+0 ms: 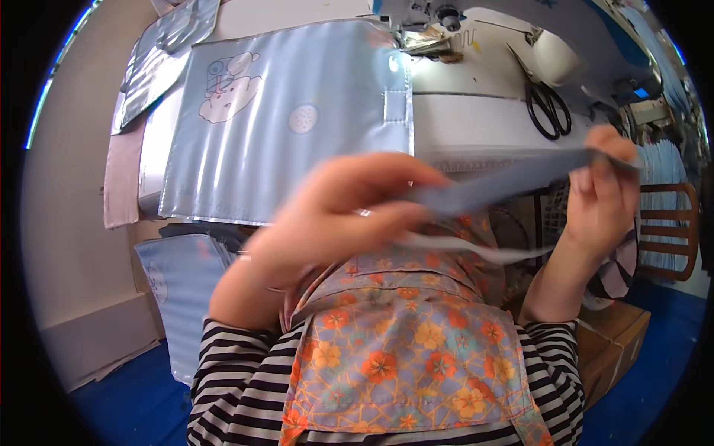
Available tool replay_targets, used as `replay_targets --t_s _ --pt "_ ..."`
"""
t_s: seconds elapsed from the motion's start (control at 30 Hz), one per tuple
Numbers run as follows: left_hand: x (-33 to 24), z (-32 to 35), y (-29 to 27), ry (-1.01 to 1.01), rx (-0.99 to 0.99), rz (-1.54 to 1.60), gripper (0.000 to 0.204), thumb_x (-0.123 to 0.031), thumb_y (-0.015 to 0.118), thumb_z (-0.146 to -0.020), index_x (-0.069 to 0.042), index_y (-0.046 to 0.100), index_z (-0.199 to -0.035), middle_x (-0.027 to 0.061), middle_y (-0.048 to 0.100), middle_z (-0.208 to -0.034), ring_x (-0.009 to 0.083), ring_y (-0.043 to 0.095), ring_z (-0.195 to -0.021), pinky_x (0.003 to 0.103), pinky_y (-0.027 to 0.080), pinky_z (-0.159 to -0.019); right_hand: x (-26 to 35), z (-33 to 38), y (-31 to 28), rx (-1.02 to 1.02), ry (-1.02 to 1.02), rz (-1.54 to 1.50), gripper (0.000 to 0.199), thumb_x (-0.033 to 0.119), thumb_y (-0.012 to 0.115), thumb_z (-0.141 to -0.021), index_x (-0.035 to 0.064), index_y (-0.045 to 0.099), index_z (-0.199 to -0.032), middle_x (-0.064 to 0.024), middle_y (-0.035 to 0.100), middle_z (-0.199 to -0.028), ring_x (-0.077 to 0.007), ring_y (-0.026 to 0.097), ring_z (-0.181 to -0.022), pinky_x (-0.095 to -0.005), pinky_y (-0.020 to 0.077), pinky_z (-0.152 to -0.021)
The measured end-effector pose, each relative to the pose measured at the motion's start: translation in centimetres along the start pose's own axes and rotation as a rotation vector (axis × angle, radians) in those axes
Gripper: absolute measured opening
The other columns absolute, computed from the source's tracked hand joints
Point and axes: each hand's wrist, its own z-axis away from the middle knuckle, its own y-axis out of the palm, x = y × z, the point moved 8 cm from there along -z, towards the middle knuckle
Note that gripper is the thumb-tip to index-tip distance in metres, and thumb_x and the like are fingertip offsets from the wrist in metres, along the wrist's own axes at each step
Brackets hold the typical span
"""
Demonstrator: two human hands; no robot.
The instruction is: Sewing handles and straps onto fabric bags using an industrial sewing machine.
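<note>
My left hand (pixel 338 212) and my right hand (pixel 604 197) hold a long, narrow light-blue fabric strip (pixel 506 181) stretched between them, just above my lap. The left hand pinches its left end; the right hand grips its right end, raised a little higher. Both hands are blurred by motion. A pale loose end (pixel 476 249) hangs below the strip. Beyond the hands, a shiny light-blue fabric panel (pixel 290 111) with a cartoon bear print lies flat on the white sewing table (pixel 476 111).
A sewing machine (pixel 439 22) stands at the table's far edge, with black scissors (pixel 549 104) to its right. More blue panels (pixel 182 297) are stacked low on the left. A wooden chair (pixel 669 230) and a cardboard box (pixel 613 349) are on the right.
</note>
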Motion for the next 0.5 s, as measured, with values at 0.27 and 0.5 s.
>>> replay_targets --t_s 0.27,0.5 --pt "-8.9 6.5 -22.0 0.128 -0.748 -0.84 0.027 -0.006 0.065 -0.091 -0.003 0.069 -0.118 -0.0058 0.058 -0.083 0.0007 0.045 -0.071 0.017 0.035 -0.062 -14.7 -3.9 3.1 0.149 0.54 0.017 0.024 0.013 0.067 -0.091 -0.001 0.067 -0.11 -0.0061 0.067 -0.087 -0.0122 0.062 -0.078 -0.0256 0.0481 -0.069" --pt "-5.1 -6.8 -11.7 0.594 -0.562 -1.686 0.027 -0.011 0.069 -0.081 -0.004 0.07 -0.107 0.0111 0.066 -0.12 0.0303 0.06 -0.113 0.043 0.046 -0.099 -20.5 -9.0 7.5 0.202 0.418 0.493 0.018 0.015 0.069 -0.091 -0.0016 0.07 -0.096 -0.0023 0.068 -0.082 -0.0092 0.062 -0.071 -0.0235 0.0515 -0.065"
